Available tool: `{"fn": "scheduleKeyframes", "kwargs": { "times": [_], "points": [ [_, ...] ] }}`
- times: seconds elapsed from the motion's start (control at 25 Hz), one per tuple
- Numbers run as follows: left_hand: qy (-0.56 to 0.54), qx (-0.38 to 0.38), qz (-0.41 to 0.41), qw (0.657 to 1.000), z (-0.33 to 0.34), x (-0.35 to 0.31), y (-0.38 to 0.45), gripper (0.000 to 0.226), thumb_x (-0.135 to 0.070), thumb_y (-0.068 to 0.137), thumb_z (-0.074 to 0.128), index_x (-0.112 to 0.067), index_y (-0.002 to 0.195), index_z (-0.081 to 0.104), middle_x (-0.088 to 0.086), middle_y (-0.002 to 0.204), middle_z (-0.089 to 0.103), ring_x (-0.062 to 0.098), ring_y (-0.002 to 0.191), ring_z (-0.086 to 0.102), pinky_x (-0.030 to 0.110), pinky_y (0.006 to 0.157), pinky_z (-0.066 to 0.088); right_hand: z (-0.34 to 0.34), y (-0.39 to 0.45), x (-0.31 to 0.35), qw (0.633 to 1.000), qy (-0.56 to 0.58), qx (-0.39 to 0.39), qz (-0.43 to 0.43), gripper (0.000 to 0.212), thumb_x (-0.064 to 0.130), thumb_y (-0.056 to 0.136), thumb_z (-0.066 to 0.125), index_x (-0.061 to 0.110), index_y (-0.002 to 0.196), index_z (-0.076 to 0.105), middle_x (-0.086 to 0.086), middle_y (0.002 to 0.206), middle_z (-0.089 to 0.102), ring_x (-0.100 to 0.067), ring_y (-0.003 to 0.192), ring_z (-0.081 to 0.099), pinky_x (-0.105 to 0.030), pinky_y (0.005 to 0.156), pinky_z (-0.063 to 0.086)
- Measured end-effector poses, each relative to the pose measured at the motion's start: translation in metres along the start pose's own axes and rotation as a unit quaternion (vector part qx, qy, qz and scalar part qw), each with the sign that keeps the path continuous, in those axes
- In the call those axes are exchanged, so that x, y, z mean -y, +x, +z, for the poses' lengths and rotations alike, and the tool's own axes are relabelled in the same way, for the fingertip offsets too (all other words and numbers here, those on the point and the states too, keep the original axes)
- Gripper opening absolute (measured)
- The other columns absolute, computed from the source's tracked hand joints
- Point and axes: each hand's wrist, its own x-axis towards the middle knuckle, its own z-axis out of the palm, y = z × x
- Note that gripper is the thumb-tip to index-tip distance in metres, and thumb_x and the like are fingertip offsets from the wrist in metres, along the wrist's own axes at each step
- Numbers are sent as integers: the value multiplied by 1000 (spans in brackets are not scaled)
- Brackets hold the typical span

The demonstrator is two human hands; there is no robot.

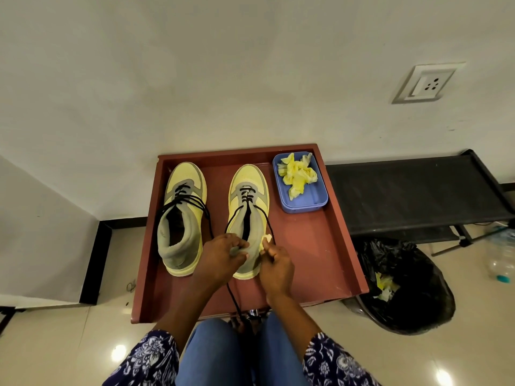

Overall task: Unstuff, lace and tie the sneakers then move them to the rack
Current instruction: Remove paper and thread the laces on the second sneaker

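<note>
Now my left hand grips the collar of the right sneaker, fingers curled over it. My right hand, just beside, pinches a scrap of yellow paper at the collar. Left of both hands sits the other sneaker, on the same table.

Two yellow-grey sneakers are set side by side on a red tray. The right sneaker is gripped at its collar by the left hand. A yellow paper scrap is pinched by the right hand. The left sneaker is loosely laced. Crumpled paper is held in a blue box.
</note>
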Motion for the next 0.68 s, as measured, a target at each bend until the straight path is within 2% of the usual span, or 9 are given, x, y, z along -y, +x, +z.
{"fn": "scheduleKeyframes", "kwargs": {
  "times": [0.08, 0.2, 0.24, 0.32, 0.36, 0.4, 0.48, 0.6, 0.68],
  "points": [
    [-2, 1, 0, 1000, -1, 0, 0, 25, -13, 84, 63, -10, 108, 67, 6, 122, 61, 16, 114, 54, 8, 80, 27, 5, -19, -4, 1000, -5, -6, -12, 15, 1, 90, 53, 4, 96, 66, -6, 91, 56, -17, 85, 55, -8, 71, 45],
    [-10, 6, -2, 1000, -2, 0, 0, 25, -12, 84, 63, -10, 109, 67, 5, 122, 61, 16, 115, 53, 8, 80, 27, 7, -36, -1, 1000, -15, -27, 1, 16, -9, 89, 46, 3, 80, 50, -10, 80, 52, -20, 77, 51, -15, 60, 49],
    [-12, 10, -2, 1000, -2, 1, 0, 25, -13, 84, 63, -10, 109, 67, 5, 122, 61, 16, 115, 53, 7, 80, 27, 5, -35, 2, 1000, -9, -14, 11, 15, -10, 88, 46, 2, 83, 52, -7, 82, 53, -19, 79, 49, -14, 61, 47],
    [-16, 20, 2, 1000, -3, 2, 1, 25, -12, 84, 63, -10, 109, 67, 5, 121, 61, 16, 114, 54, 7, 79, 28, 5, -22, 4, 998, 41, -4, 51, 16, -3, 89, 50, 1, 99, 62, 1, 98, 53, -14, 94, 47, -13, 75, 39],
    [-21, 23, 2, 1000, -4, 2, 1, 26, -12, 83, 64, -10, 108, 68, 5, 121, 61, 16, 113, 55, 7, 78, 29, 4, -12, 9, 997, 38, -18, 62, 20, 1, 90, 51, 1, 106, 64, 0, 102, 55, -14, 100, 50, -14, 79, 36],
    [-28, 25, -2, 999, -4, 2, 1, 26, -11, 83, 64, -9, 108, 68, 6, 121, 62, 17, 111, 56, 8, 77, 30, 3, 1, 16, 991, 86, -42, 92, 21, 4, 90, 52, 1, 107, 65, -4, 104, 61, -17, 102, 56, -18, 81, 38],
    [-44, 25, -9, 999, -4, 2, 2, 25, -10, 82, 65, -8, 107, 69, 7, 120, 62, 18, 109, 57, 9, 75, 31, 0, 15, 30, 986, 117, -29, 112, 22, 4, 90, 53, 1, 106, 67, -13, 104, 66, -26, 99, 61, -24, 81, 42],
    [-58, 15, -23, 998, -1, 4, 1, 25, -12, 82, 66, -10, 107, 69, 7, 124, 59, 16, 115, 54, 11, 81, 32, 1, 21, 31, 979, 161, -22, 124, 25, 2, 89, 53, 3, 110, 67, -14, 106, 66, -24, 98, 60, -21, 82, 41],
    [-59, 12, -30, 998, 1, 7, 1, 26, -13, 82, 66, -12, 108, 69, 7, 129, 56, 16, 119, 51, 13, 87, 31, 3, 6, 27, 990, 97, -40, 97, 21, 2, 90, 52, 3, 104, 68, -13, 99, 63, -19, 89, 56, -18, 77, 42]
  ]
}}
